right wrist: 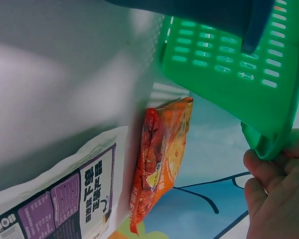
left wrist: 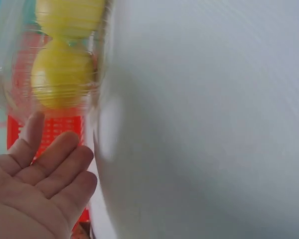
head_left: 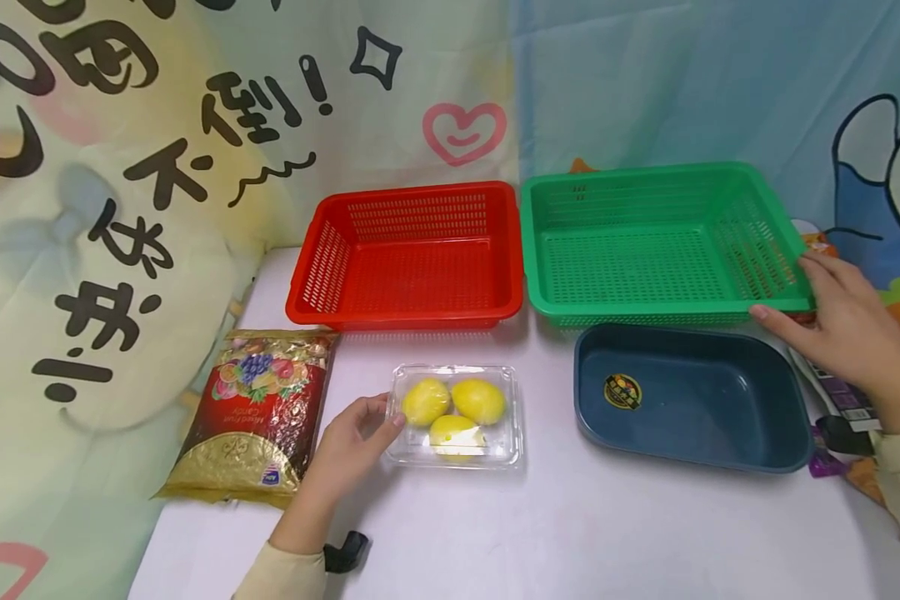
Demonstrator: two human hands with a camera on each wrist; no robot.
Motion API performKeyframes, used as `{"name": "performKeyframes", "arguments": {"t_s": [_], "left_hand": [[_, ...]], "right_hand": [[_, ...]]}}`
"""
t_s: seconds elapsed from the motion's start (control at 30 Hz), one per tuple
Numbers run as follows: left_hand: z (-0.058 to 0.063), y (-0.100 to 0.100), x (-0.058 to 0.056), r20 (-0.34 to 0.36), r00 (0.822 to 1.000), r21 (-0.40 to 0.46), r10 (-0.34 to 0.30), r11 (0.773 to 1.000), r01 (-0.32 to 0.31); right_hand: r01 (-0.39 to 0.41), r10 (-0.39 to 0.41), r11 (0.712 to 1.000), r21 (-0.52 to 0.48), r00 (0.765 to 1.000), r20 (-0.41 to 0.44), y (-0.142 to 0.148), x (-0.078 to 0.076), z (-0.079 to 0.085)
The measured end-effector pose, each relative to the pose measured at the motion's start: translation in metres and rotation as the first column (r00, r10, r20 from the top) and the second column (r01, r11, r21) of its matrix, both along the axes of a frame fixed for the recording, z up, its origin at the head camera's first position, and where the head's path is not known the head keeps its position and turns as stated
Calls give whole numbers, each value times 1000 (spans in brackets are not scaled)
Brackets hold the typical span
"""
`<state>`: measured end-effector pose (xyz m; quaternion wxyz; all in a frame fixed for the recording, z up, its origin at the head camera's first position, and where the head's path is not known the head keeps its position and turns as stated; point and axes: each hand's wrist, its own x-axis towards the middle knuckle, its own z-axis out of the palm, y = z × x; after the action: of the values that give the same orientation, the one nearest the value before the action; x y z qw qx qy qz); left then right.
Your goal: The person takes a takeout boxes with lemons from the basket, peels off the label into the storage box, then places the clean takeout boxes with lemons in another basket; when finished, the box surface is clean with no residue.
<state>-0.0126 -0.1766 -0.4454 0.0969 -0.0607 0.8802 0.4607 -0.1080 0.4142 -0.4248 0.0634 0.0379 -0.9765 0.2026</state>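
A clear plastic clamshell box (head_left: 506,450) holds three yellow lemons (head_left: 479,402) on the white table. My left hand (head_left: 356,442) is at the box's left side, its thumb by the edge. In the left wrist view, the fingers (left wrist: 60,172) are loosely extended, not wrapped round the box. My right hand (head_left: 843,321) grips the right rim of a green slotted basket (head_left: 622,250). Seen from the right wrist, the fingers (right wrist: 264,172) curl under the basket's rim, and the basket stands close above the table.
Left of the green basket is a red basket (head_left: 420,279). A dark blue tub (head_left: 690,400) stands in front. A candy bag (head_left: 258,408) lies at left. An orange snack packet (right wrist: 162,159) and a white-and-purple package (right wrist: 70,191) are at right. Printed cloth (head_left: 607,75) hangs behind.
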Motion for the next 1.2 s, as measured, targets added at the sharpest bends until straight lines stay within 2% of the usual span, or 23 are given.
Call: {"name": "performKeyframes", "arguments": {"t_s": [0.13,0.3,0.43,0.63,0.9,1.2], "left_hand": [[0,1,-1,34,999,80,16,997,-18],[-1,4,2,65,996,177,53,982,-64],[0,8,4,83,991,272,103,955,-122],[2,14,6,111,981,405,162,894,-193],[8,19,7,156,965,451,212,854,-261],[5,19,7,187,948,486,256,815,-316]], "right_hand": [[4,-4,1000,-6,1000,2,-1,0,0],[-5,5,1000,-11,1000,2,-1,0,0],[-6,6,1000,-12,1000,-1,-1,-1,-1],[6,-6,1000,-12,1000,6,0,0,-2],[5,-5,1000,-23,1000,2,1,2,-4],[-1,0,1000,-29,1000,-9,1,0,-7]]}}
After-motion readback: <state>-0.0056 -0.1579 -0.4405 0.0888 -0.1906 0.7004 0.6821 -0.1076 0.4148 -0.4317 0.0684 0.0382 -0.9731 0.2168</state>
